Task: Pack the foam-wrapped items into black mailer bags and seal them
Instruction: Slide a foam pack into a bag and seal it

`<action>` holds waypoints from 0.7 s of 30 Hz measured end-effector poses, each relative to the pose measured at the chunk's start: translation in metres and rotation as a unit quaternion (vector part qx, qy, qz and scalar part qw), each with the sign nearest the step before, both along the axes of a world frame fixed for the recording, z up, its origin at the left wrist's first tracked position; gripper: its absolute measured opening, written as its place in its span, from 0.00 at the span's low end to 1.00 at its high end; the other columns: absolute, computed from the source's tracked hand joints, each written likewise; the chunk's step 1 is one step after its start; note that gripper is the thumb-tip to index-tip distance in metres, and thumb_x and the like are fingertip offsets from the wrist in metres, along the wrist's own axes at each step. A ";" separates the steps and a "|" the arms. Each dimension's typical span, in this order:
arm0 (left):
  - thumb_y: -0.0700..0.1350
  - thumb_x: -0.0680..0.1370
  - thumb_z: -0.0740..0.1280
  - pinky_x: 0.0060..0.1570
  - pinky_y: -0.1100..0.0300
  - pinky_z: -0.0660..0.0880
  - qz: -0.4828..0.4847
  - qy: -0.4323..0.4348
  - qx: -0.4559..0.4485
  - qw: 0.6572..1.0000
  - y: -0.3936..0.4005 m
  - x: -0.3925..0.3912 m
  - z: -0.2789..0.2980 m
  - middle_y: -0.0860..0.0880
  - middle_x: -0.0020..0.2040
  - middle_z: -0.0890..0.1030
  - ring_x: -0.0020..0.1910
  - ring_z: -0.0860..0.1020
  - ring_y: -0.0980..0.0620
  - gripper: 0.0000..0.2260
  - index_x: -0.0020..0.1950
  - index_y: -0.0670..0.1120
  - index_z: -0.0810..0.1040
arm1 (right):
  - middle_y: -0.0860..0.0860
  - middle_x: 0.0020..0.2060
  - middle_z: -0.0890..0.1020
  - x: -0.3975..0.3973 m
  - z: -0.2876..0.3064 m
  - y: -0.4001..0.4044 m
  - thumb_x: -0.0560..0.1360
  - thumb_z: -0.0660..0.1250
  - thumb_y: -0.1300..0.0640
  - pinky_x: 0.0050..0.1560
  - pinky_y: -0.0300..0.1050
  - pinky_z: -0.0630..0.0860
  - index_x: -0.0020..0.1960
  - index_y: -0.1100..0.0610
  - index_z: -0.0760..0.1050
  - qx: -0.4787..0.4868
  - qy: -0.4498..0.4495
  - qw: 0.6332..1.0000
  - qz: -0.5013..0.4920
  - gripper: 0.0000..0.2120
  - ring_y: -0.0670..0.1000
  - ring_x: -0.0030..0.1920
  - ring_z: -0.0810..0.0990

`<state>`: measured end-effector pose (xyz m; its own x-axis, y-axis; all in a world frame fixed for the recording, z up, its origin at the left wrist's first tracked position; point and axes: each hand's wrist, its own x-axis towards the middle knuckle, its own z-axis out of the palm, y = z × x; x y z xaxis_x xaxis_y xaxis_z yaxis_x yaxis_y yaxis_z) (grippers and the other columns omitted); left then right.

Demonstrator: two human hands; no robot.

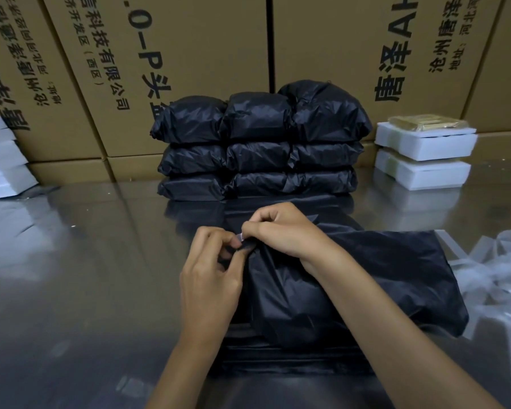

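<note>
— Head view: where is the black mailer bag (pixel 366 278)?
— On the tabletop (pixel 71 276), just in front of the stack of sealed black parcels (pixel 260 146), bulging with something inside.
— And the hands?
— Both meet at the bag's left end. The left hand (pixel 210 273) has its grip narrowed to a pinch on the bag's edge; the right hand (pixel 281 231) pinches a pale strip (pixel 242 237) there.
— Anything else near the stack?
— White foam blocks (pixel 425 152) to its right, cardboard cartons (pixel 189 54) behind it.
</note>
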<state>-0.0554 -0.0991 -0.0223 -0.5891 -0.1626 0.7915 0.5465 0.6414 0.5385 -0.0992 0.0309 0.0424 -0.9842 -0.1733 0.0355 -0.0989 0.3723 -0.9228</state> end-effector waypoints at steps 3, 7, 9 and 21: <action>0.34 0.73 0.73 0.37 0.72 0.69 -0.008 -0.005 0.020 1.000 0.000 0.000 0.001 0.56 0.44 0.74 0.42 0.76 0.59 0.12 0.42 0.48 0.74 | 0.45 0.29 0.81 -0.004 -0.002 -0.001 0.70 0.71 0.56 0.40 0.38 0.73 0.35 0.57 0.82 -0.022 0.011 0.997 -0.066 0.07 0.42 0.38 0.79; 0.36 0.76 0.71 0.45 0.66 0.73 -0.147 -0.116 0.222 0.957 0.004 -0.001 0.005 0.51 0.43 0.78 0.43 0.78 0.59 0.11 0.41 0.48 0.72 | 0.45 0.24 0.79 -0.008 0.000 0.006 0.71 0.68 0.59 0.40 0.39 0.75 0.35 0.57 0.82 -0.063 0.038 0.990 -0.119 0.07 0.44 0.32 0.78; 0.40 0.77 0.70 0.45 0.59 0.72 -0.189 -0.178 0.315 0.913 0.005 0.000 0.007 0.51 0.41 0.77 0.42 0.76 0.55 0.10 0.40 0.49 0.72 | 0.43 0.23 0.79 -0.010 0.003 0.013 0.72 0.68 0.59 0.40 0.41 0.78 0.36 0.56 0.82 -0.082 0.056 0.986 -0.137 0.07 0.42 0.30 0.78; 0.41 0.77 0.70 0.28 0.70 0.68 -0.037 -0.282 0.341 0.896 0.018 -0.019 -0.017 0.52 0.28 0.71 0.28 0.68 0.57 0.13 0.37 0.47 0.69 | 0.52 0.29 0.85 -0.018 0.013 0.071 0.80 0.64 0.62 0.37 0.42 0.80 0.43 0.57 0.77 -0.162 0.093 0.966 -0.181 0.08 0.49 0.27 0.80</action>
